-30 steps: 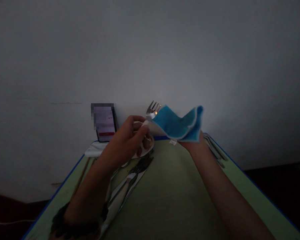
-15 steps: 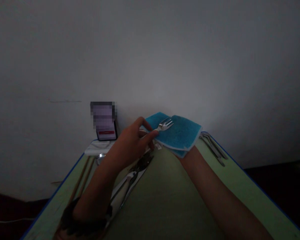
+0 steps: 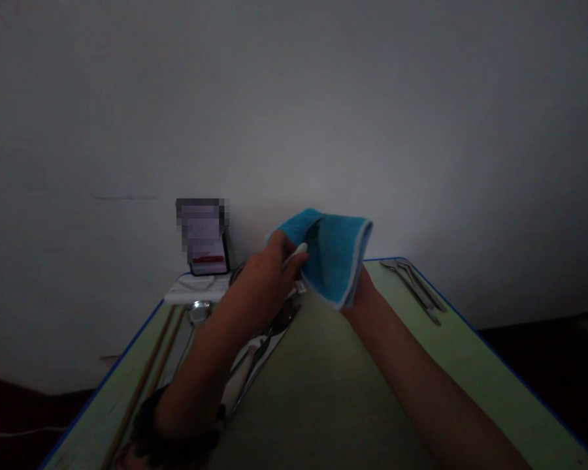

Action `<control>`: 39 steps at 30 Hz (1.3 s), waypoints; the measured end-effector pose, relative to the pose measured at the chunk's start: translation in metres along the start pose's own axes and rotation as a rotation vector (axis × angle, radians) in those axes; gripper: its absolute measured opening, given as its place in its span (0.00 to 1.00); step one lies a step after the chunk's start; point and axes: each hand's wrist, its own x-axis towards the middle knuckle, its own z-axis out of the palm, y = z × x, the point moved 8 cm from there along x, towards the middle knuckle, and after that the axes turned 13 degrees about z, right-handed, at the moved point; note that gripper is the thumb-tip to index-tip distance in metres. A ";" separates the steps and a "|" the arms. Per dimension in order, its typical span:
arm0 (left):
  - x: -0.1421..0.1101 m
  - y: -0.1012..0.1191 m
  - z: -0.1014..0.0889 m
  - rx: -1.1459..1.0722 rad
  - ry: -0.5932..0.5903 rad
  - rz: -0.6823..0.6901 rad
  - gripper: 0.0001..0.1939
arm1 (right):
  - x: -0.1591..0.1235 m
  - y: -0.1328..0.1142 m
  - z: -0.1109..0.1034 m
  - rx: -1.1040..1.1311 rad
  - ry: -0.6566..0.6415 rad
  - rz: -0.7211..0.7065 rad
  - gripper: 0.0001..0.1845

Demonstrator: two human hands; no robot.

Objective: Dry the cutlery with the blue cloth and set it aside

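Observation:
In the middle of the head view, my left hand (image 3: 269,274) pinches a fork by its pale handle (image 3: 298,252). The fork's head is lost in the fold of a blue cloth (image 3: 342,251) with a white edge. From behind and below, my right hand (image 3: 364,287) holds this cloth folded around the fork; its fingers are hidden by the fabric. Under my left forearm lie several pieces of cutlery (image 3: 262,349), spoons among them, partly covered by the arm. A dark band circles my left wrist.
A phone (image 3: 208,245) leans on the wall at the back left, above a white slab (image 3: 189,290). Wooden chopsticks (image 3: 149,365) and a ladle-like spoon (image 3: 200,309) lie on the left. Metal utensils (image 3: 416,287) rest at the right edge of the green table (image 3: 333,385).
The cloth was spread out flat beneath the fork's tines; now it is folded up around them. My right hand has moved slightly left and up.

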 end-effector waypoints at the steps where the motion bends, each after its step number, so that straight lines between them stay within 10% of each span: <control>1: -0.001 0.004 0.001 -0.026 -0.029 0.045 0.10 | 0.000 0.004 -0.006 0.142 0.046 0.028 0.28; 5: -0.006 0.019 0.007 -0.145 -0.189 0.228 0.12 | -0.002 0.020 -0.023 0.834 0.159 0.136 0.20; 8: -0.009 0.021 0.011 -0.177 -0.267 0.242 0.09 | -0.006 0.021 -0.027 0.950 0.245 0.127 0.17; 16: -0.019 0.021 0.020 -0.221 -0.511 0.142 0.07 | -0.018 0.013 -0.054 0.583 0.516 -0.093 0.18; 25: -0.021 0.000 -0.010 -0.293 -0.310 -0.012 0.16 | -0.017 0.007 -0.044 0.593 -0.006 -0.011 0.09; 34: -0.016 0.041 0.012 -0.210 -0.456 0.270 0.09 | -0.011 0.012 -0.049 0.710 0.356 -0.070 0.13; 39: -0.027 0.025 0.010 -0.366 -0.485 0.096 0.13 | -0.021 0.009 -0.071 0.402 0.493 -0.128 0.19</control>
